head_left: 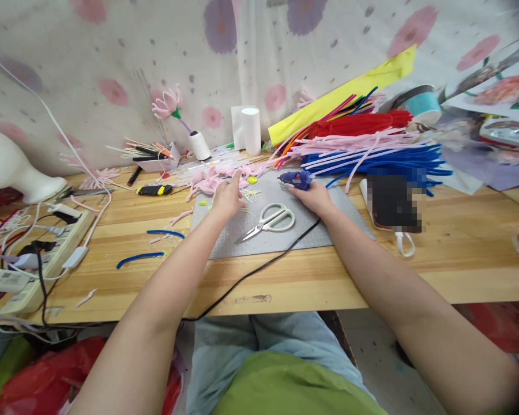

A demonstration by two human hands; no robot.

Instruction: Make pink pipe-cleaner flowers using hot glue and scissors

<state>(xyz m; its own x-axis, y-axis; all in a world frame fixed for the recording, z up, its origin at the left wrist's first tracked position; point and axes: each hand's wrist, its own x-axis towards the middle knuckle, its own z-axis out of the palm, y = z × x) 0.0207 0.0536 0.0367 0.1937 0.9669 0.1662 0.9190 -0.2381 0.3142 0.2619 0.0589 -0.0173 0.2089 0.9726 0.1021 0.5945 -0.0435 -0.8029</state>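
Observation:
My left hand [229,199] is over the left part of the grey cutting mat [225,245], beside a heap of pink fuzzy pieces [210,183]. Its index finger points forward; whether it holds anything is hidden. With my right hand [313,197] I touch a blue glue gun [297,179] near the mat's back right, my fingers closed at its handle. White-handled scissors [277,219] lie on the mat between my forearms, blades toward the left. A black cord [259,268] runs from near my right wrist to the table's front edge.
Pink [324,147], red [358,124] and blue stems [384,158] lie at the back right, near a phone [393,203]. A pink flower [168,105] stands behind the mat. A yellow-black cutter [154,189] and a power strip [54,259] are on the left.

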